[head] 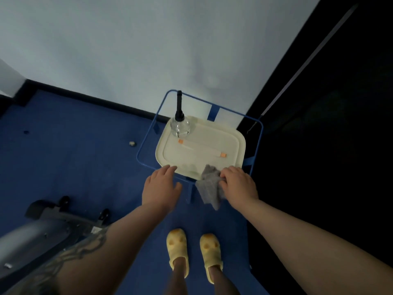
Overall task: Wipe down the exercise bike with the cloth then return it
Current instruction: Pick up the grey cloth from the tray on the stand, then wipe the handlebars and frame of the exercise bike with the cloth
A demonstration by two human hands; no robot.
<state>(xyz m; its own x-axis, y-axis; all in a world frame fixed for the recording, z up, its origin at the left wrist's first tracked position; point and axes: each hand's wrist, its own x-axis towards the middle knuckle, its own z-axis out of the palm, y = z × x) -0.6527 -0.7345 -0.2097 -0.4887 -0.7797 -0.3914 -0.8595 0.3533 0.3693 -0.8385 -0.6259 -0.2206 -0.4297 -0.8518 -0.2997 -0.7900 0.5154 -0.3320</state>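
A grey cloth (208, 186) hangs over the near edge of a cream tray (231, 143), partly on it and partly dangling below. My right hand (239, 185) grips the cloth at its right side. My left hand (161, 187) hovers flat at the tray's near left corner, fingers spread, holding nothing. The tray rests on a blue wire-frame stand (259, 143). The grey base of the exercise bike (38, 228) shows at the lower left, with black wheels at its foot.
On the tray stand a clear spray bottle (180, 122) with a black nozzle and two white tubes with orange caps (221, 154). A white wall rises behind, a dark panel on the right. My feet in yellow slippers (194, 250) stand on blue carpet.
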